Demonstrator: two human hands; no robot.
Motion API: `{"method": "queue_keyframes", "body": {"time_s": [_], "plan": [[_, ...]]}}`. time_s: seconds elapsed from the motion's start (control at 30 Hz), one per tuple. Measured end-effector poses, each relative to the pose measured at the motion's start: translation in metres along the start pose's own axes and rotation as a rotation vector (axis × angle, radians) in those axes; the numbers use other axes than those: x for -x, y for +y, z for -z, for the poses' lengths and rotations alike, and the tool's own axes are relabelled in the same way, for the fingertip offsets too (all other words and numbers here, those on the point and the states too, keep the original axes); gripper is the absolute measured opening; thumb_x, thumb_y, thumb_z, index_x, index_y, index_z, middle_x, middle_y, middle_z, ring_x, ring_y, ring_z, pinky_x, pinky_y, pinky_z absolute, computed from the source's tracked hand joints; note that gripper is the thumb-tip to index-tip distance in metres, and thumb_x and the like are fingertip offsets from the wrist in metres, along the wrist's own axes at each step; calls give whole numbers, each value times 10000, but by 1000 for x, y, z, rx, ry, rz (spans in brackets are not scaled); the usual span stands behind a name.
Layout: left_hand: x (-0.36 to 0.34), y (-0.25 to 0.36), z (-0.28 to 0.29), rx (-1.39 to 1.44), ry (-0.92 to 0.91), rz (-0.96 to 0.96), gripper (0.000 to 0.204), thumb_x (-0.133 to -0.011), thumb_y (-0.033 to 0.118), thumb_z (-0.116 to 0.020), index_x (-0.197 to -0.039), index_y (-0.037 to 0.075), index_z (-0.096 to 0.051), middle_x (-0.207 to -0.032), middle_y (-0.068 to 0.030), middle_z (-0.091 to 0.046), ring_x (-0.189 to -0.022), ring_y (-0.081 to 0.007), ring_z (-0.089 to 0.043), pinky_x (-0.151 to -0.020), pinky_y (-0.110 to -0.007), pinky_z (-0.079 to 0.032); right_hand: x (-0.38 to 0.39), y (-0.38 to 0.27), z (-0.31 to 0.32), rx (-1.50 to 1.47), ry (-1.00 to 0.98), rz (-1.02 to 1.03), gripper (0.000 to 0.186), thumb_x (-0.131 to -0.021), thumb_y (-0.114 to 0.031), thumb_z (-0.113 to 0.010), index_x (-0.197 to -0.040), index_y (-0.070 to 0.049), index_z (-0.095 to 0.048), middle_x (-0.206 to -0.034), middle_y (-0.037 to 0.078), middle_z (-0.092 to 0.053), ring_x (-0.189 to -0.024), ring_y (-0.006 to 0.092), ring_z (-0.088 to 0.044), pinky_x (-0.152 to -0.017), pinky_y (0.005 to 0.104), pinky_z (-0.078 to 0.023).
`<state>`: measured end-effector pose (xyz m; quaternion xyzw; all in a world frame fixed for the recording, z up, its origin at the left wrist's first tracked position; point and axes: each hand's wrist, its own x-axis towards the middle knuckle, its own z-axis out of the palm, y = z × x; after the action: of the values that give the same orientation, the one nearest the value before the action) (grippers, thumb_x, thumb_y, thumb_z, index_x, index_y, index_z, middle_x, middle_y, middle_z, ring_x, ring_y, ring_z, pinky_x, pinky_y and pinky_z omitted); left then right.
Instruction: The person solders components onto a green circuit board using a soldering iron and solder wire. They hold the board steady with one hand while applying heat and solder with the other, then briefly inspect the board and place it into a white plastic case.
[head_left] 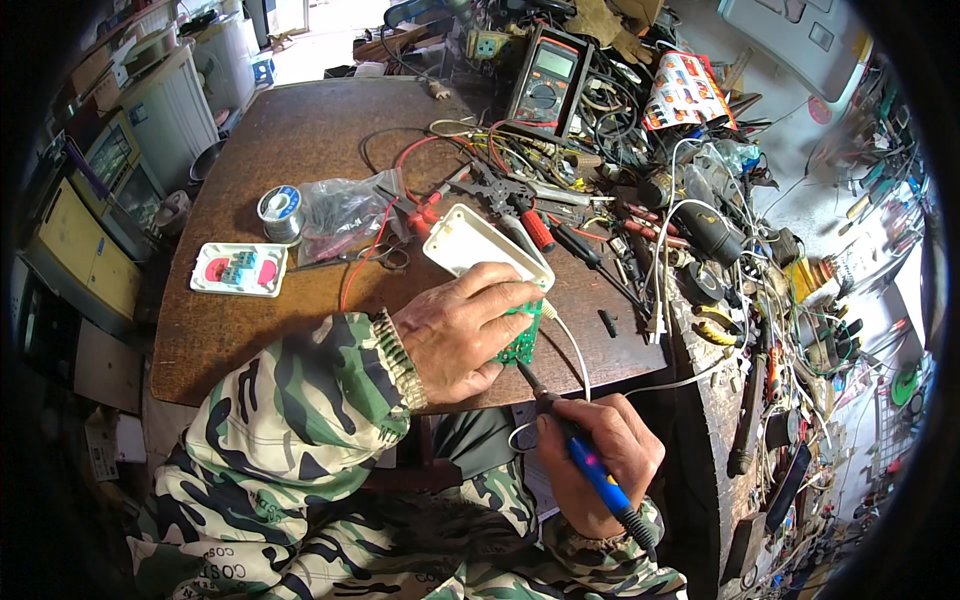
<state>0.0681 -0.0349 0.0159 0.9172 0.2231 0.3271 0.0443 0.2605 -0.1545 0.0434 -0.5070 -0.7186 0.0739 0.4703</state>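
Soldering iron in right hand, seemingly touching board

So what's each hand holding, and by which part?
The right hand holds a blue, pen-shaped soldering iron by its handle; the left hand holds a green circuit board by its left side.

Glare whitens the far floor; black vignetting rings the view.

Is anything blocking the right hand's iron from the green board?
Nothing visible: the iron, in the right hand, has its tip at the near edge of the green board. The left hand covers part of the board, but not that edge; the white cable runs right of it.
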Motion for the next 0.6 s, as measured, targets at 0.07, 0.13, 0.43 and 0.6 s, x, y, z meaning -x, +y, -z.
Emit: {"method": "queue_keyframes", "body": {"time_s": [0.07, 0.13, 0.43, 0.6], "plan": [[0, -1, 0, 7, 4, -5, 595, -609, 91, -785, -1177, 1, -637, -1351, -147, -571, -1244, -355, -525, -1062, -429, -462, -1, 0, 1, -11, -14, 1, 227, -758, -20, -835, -930, 37, -697, -686, 124, -645, -538, 215, -645, -506, 296, -498], [0, -1, 0, 9, 5, -8, 596, -605, 90, -787, -1175, -1, -636, -1348, -147, -572, -1241, -354, -527, -1059, -426, -465, -1, -3, 2, -8, -10, -24, 211, -758, -7, -823, -922, 40, -699, -689, 127, -651, -540, 214, -649, -510, 295, -502], [0, -1, -2, 11, 16, -13, 601, -597, 92, -787, -1172, 0, -637, -1347, -146, -574, -1237, -348, -533, -1058, -421, -469, 1, -6, 3, 34, 78, -35, 193, -749, -5, -817, -898, 35, -701, -672, 136, -657, -507, 198, -638, -477, 288, -486], [0, -1, -1, 3, 11, -3, 575, -605, 88, -779, -1158, 0, -644, -1330, -145, -583, -1225, -347, -540, -1053, -418, -475, 10, -1, 4, 48, 124, -61, 212, -718, -13, -825, -892, 15, -707, -653, 121, -644, -489, 185, -618, -464, 282, -469]]}}
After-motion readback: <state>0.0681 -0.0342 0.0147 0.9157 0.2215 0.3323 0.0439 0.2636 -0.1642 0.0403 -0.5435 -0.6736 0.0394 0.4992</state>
